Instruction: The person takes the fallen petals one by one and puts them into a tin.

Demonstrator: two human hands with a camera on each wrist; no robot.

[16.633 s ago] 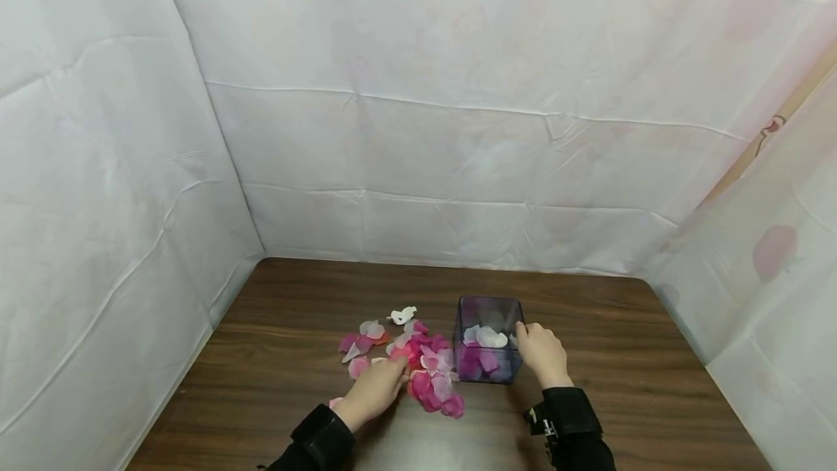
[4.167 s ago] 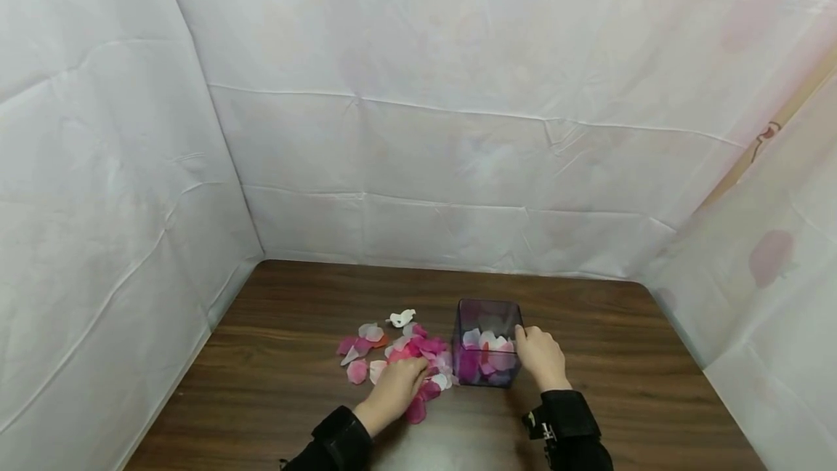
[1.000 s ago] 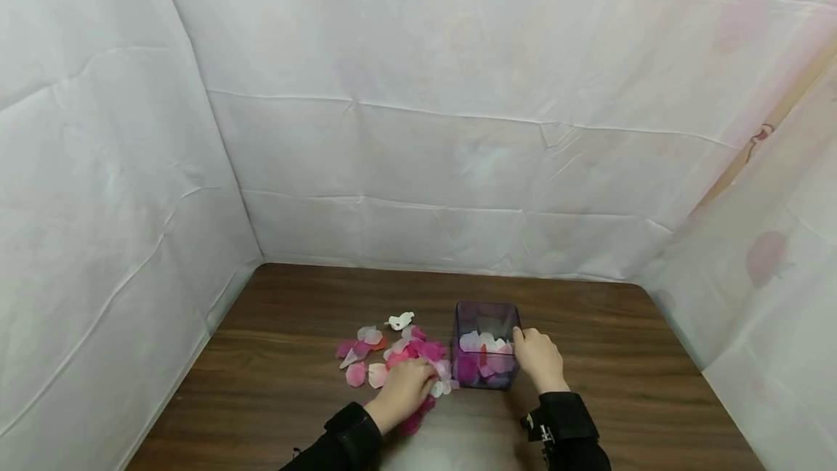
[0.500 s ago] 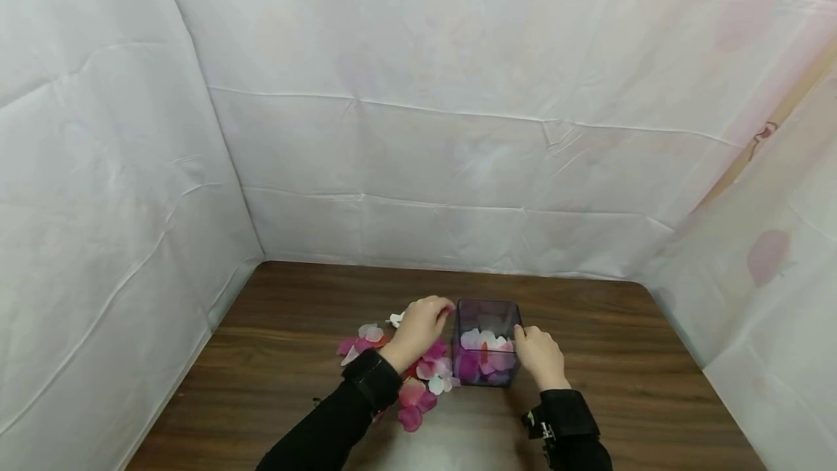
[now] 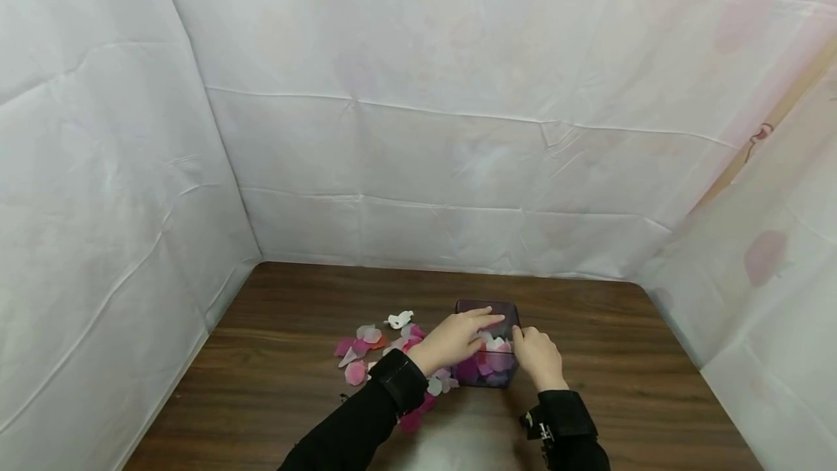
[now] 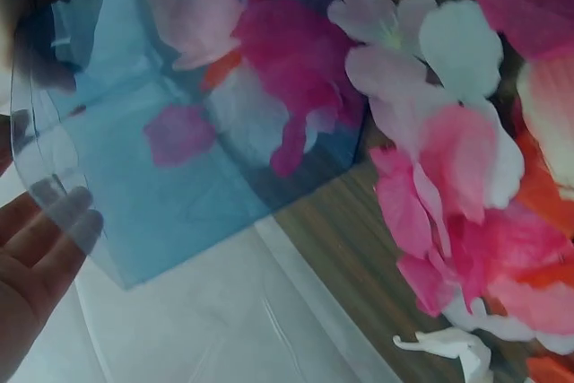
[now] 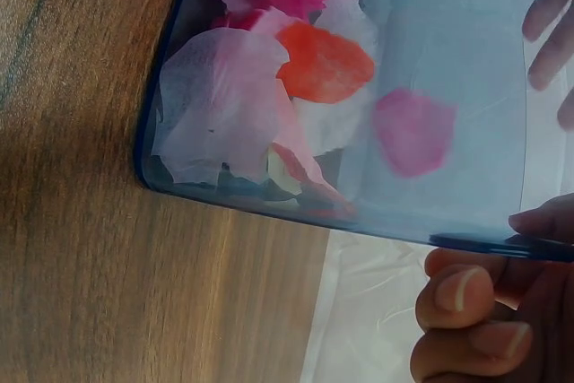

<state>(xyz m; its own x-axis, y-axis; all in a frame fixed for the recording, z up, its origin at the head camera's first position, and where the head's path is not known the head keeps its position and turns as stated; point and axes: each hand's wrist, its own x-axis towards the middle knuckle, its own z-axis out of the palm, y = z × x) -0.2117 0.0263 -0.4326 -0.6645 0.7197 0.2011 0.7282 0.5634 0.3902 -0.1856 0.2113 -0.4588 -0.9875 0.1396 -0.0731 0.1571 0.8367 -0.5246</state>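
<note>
My left hand is over the mouth of a see-through purple box, its fingers spread and relaxed with nothing held. A single pink petal is inside the box, apart from and above the other petals, seemingly in mid-fall. Pink, white and orange artificial flower petals lie at the bottom. With thumb and fingers, my right hand pinches the box's right rim. Loose petals lie heaped left of the box, partly hidden by my left forearm in the head view.
A small white curved piece lies behind the loose petals. The brown wooden table is bounded by white cloth walls at the back and sides. Both wrists wear black bands.
The loose heap has shrunk and the box holds more petals. My left hand has risen from the heap, moved right over the box and let go of a petal. The right hand has stayed put.
</note>
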